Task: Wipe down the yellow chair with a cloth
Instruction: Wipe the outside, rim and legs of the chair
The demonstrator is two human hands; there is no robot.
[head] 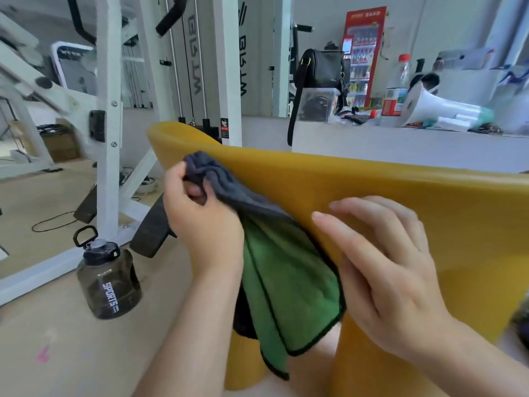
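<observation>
The yellow chair (372, 179) fills the centre and right, its curved backrest rim running from upper left to the right edge. A cloth (289, 270), grey on one side and green with black trim on the other, hangs against the chair's back. My left hand (200, 222) grips the bunched grey top of the cloth at the chair's left rim. My right hand (392, 265) lies with straight, spread fingers on the chair's back surface, beside the cloth's right edge. The chair's legs show below the cloth.
A dark sports water jug (107, 279) stands on the floor at the left. White gym machine frames (108, 138) rise behind it. A white counter (400, 144) behind the chair carries a black bag (323, 67), a bottle and a megaphone (438, 110).
</observation>
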